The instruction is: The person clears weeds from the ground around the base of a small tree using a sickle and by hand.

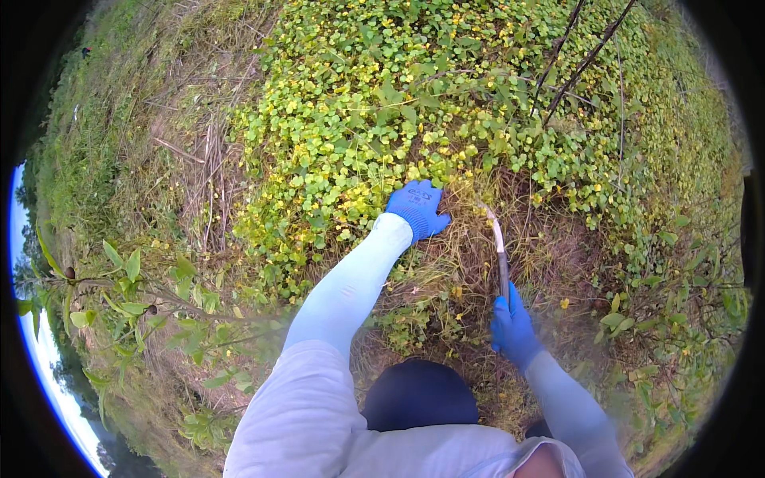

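Observation:
My left hand (416, 206), in a blue knit-cuffed glove, reaches into low green and yellowing leafy ground cover (334, 155). Its back faces up and its fingertips are lost among the leaves, so whether it grips any stems is hidden. In my right hand (514, 328), also gloved in blue, is the dark handle of a sickle (498, 239). The pale curved blade points away from me, and its tip bends toward the left hand into dry, tangled stems (466, 197). A gap separates blade and left hand.
Thin dark woody stems (568, 77) rise at the upper right. A leafy branch (137, 287) reaches in from the left, and more leafy twigs (633, 322) stand at the right. Dry cut stalks (209, 179) lie at the left. My dark-clad knee (421, 394) is below the hands.

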Demonstrator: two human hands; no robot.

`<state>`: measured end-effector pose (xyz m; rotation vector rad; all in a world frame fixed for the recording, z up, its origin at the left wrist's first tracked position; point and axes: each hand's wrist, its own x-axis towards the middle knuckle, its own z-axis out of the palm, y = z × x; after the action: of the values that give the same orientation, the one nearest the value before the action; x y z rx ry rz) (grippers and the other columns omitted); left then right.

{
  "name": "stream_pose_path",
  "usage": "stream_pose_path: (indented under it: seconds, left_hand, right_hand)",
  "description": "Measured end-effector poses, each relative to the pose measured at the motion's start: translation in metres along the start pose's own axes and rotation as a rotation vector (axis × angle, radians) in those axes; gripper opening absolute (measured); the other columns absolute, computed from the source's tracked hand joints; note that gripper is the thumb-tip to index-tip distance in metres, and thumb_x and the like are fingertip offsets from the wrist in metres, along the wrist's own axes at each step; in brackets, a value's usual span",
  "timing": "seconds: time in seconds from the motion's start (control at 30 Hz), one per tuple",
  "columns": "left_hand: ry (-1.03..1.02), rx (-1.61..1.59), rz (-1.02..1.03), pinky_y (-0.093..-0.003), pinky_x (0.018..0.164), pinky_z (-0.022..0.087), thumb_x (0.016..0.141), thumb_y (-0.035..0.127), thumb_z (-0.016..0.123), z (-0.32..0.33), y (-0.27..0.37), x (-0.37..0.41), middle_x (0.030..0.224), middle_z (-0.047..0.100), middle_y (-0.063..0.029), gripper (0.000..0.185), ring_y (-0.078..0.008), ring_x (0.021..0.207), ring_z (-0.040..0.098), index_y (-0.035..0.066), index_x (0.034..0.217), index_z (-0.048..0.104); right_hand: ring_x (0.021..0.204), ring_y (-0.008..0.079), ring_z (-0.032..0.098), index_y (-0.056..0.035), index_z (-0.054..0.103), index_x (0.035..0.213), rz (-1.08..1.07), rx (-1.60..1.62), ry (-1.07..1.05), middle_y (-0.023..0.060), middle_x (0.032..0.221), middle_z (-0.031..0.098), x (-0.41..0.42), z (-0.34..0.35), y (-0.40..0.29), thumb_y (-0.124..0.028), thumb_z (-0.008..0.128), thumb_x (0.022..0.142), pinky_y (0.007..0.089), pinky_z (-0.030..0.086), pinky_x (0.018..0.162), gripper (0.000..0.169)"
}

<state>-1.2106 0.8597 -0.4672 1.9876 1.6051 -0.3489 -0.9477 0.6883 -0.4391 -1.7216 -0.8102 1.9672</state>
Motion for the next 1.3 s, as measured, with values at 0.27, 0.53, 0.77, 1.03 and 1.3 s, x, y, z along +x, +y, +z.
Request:
stream_pose_path:
  seconds: [0.27,0.53,0.77,1.03,1.3]
  left_hand:
    - [0.194,-0.278,0.070,-0.0466,0.105,0.041,0.087,0.050,0.064,0.043,0.015,-0.076,0.126,0.055,-0.0263,0.068,-0.0392,0.122,0.052,-0.004,0.126,0.055]
    - [0.420,-0.348,0.032,-0.0456,0.090,0.050,0.081,0.046,0.072,0.068,0.002,-0.078,0.109,0.061,-0.0220,0.060,-0.0366,0.104,0.060,-0.001,0.116,0.062]
    - [0.417,-0.406,0.051,-0.0466,0.084,0.051,0.078,0.041,0.077,0.074,0.003,-0.128,0.102,0.063,-0.0216,0.061,-0.0390,0.093,0.062,-0.002,0.117,0.061]
    - [0.287,-0.516,0.238,-0.0441,0.092,0.048,0.076,0.039,0.081,0.112,-0.008,-0.211,0.127,0.056,-0.0188,0.076,-0.0364,0.110,0.057,0.004,0.136,0.048]
    - [0.738,-1.378,0.117,-0.0434,0.115,0.029,0.086,0.054,0.065,-0.013,-0.061,-0.159,0.152,0.037,-0.0120,0.083,-0.0302,0.136,0.039,0.009,0.149,0.034]
  right_hand:
    - [0.053,0.0084,0.045,-0.0165,0.015,0.155,0.091,-0.099,0.006,0.0006,0.075,0.047,-0.124,-0.016,0.053,-0.022,0.045,0.103,0.0276,0.041,0.045,0.061]
    - [0.051,0.0099,0.040,-0.0179,0.013,0.157,-0.047,-0.057,0.107,0.0007,0.069,0.045,-0.007,-0.009,-0.051,-0.027,0.044,0.104,0.0289,0.039,0.044,0.062]
    - [0.062,0.0081,0.046,-0.0128,0.012,0.156,-0.417,-0.619,0.088,0.0055,0.082,0.054,-0.027,-0.021,0.057,-0.030,0.047,0.102,0.0274,0.043,0.056,0.067]
    - [0.052,0.0072,0.042,-0.0141,0.012,0.157,0.109,-0.095,0.214,-0.0004,0.069,0.047,-0.152,-0.050,0.143,-0.026,0.049,0.102,0.0268,0.038,0.047,0.067]
    - [0.042,0.0094,0.042,-0.0179,0.009,0.156,0.025,0.200,0.410,0.0000,0.058,0.041,-0.115,-0.049,0.040,-0.028,0.042,0.105,0.0274,0.039,0.036,0.062]
